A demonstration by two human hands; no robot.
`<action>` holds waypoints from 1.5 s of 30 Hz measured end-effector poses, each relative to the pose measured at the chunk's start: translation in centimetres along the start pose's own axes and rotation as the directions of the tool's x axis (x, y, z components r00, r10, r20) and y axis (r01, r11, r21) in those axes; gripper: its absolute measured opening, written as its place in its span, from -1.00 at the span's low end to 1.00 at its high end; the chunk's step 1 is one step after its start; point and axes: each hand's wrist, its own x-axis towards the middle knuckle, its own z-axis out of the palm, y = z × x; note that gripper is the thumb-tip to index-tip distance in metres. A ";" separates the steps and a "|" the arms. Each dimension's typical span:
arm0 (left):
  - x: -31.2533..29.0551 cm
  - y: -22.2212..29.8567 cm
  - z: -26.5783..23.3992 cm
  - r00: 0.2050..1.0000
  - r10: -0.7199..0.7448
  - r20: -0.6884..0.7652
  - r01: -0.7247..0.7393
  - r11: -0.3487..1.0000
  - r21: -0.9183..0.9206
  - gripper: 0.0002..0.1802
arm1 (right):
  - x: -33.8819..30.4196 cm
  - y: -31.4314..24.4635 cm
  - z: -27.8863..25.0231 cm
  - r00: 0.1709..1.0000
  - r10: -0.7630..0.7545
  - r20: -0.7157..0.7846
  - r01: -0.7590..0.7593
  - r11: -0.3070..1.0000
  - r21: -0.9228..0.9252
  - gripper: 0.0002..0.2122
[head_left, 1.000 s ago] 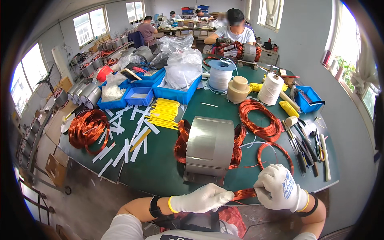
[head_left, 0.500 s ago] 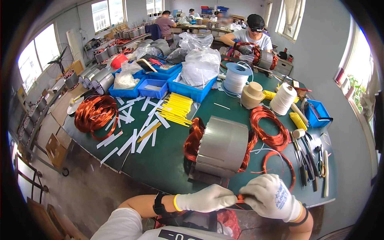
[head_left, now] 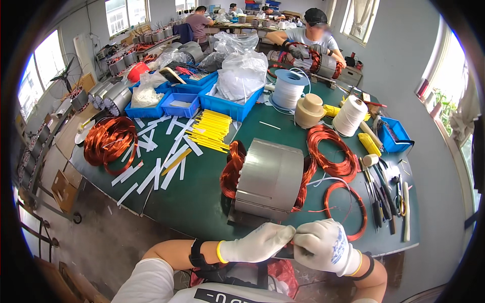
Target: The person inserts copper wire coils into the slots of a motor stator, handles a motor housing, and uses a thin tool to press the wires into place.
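Both of my hands wear white knitted gloves and meet at the table's front edge. My left hand [head_left: 260,243] is closed in a pinch, its fingertips against my right hand [head_left: 322,246], which is curled into a grip. Only a sliver of reddish copper wire shows between them; the fingers hide the rest. Just beyond lies a grey metal motor stator [head_left: 270,178], on its side on a dark block, with copper windings [head_left: 233,170] bulging from both ends. To its right are a thick coil of copper wire [head_left: 331,154] and a thinner loop of copper wire [head_left: 364,214].
Yellow strips [head_left: 209,131] and white paper strips [head_left: 150,174] lie left, beside a copper coil [head_left: 108,144]. Blue bins [head_left: 242,107] line the back, near a wire spool [head_left: 289,91] and thread cone [head_left: 349,116]. Hand tools [head_left: 386,194] lie right. A co-worker [head_left: 310,38] handles another stator.
My hands have come closer together, and the copper wire that showed between them is now mostly covered. The whole view has shifted slightly. The co-worker's head and hands have moved.
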 end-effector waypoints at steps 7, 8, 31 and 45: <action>-0.8 0.1 0.6 0.995 -0.048 -0.088 0.041 0.996 -0.078 -0.40 | 0.1 -1.3 0.9 0.997 0.021 0.078 -0.013 0.994 -0.107 -0.80; -0.7 0.6 0.6 0.993 -0.067 -0.095 0.059 0.995 -0.082 -0.40 | 0.3 -1.2 0.6 1.000 -0.008 -0.016 0.006 0.993 -0.122 -0.79; 2.3 5.5 0.2 0.964 0.266 0.010 -0.129 0.498 -0.857 -0.55 | -8.8 -2.9 5.4 0.696 0.718 0.018 0.163 -0.182 0.970 -0.28; 1.9 5.2 -0.9 0.974 0.213 0.072 -0.033 0.453 -0.891 -0.56 | -9.4 -0.1 7.2 0.705 0.704 -0.085 0.073 0.047 0.996 -0.69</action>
